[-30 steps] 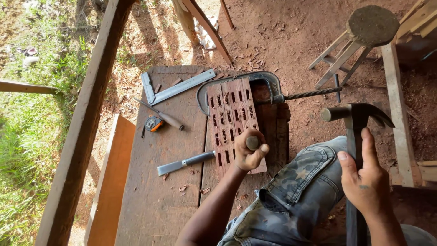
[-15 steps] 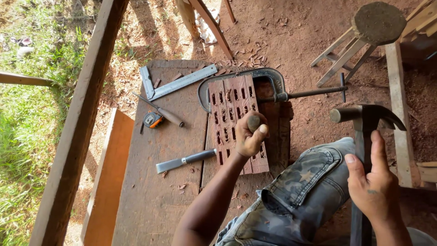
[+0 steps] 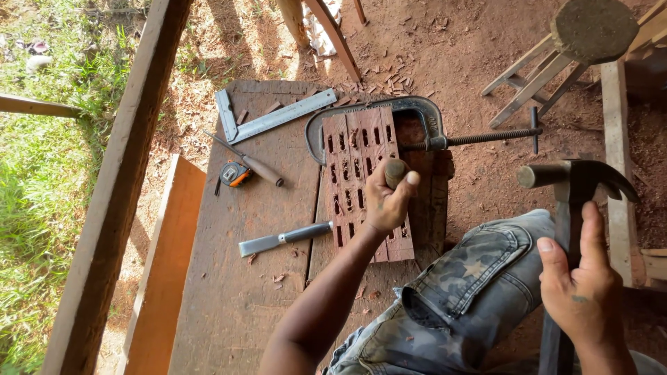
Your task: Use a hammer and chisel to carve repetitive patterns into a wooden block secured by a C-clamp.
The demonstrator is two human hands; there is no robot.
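My left hand [image 3: 386,201] grips a wooden-handled chisel [image 3: 396,171], held upright over a reddish wooden board [image 3: 351,142] cut with rows of slots. A large metal C-clamp [image 3: 424,114] pins that board to the workbench [image 3: 229,292]. Off to the right, my right hand [image 3: 580,285] holds a claw hammer [image 3: 573,182] by its handle, head raised and well apart from the chisel. My knee in camouflage trousers [image 3: 479,278] rests against the bench edge.
On the bench lie a flat chisel [image 3: 281,239], a tape measure [image 3: 235,173], an awl-like tool with wooden handle [image 3: 253,163] and a steel square [image 3: 267,118]. A wooden post [image 3: 121,187] runs down the left. A stool [image 3: 580,35] stands at top right on red dirt.
My left hand with the chisel has shifted slightly up the board. The hammer in my right hand stays raised at about the same place.
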